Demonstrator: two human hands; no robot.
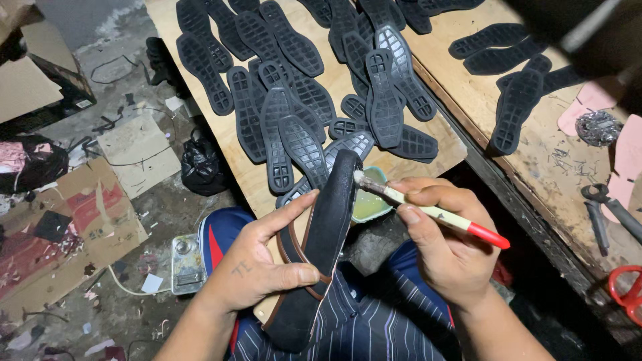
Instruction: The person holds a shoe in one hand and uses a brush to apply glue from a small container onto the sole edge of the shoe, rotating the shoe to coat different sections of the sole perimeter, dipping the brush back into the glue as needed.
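Gluing step, by the look of it. Left hand [264, 267] wrapped around a dark slip-on shoe [321, 247], bottom face turned up, thumb along the near edge and fingers curled under the brown-trimmed side. Toe points away from the wrist, toward the worktop [428, 157].

Right hand [448, 251] pinched shut on a small brush [428, 210], cream handle, red end sticking out past the knuckles. Bristle tip sits at the toe end of the shoe, touching or just off it; hard to tell which. Just beyond the tip, between the two hands, a shallow tub of pale yellowish glue [371, 200] on the worktop edge.

Judgement: the shoe's underside is being coated, starting at the toe. Next stroke would call for a steady drag back toward the heel, left hand keeping the shoe level, with a reload from the tub close by.

Ahead of both hands, a spread of black rubber soles [301, 87], overlapping, tread up. Off past the right hand: pliers [605, 207] and red-handled scissors [628, 291]. Left of the left hand, below, floor litter and a black bag [200, 167].
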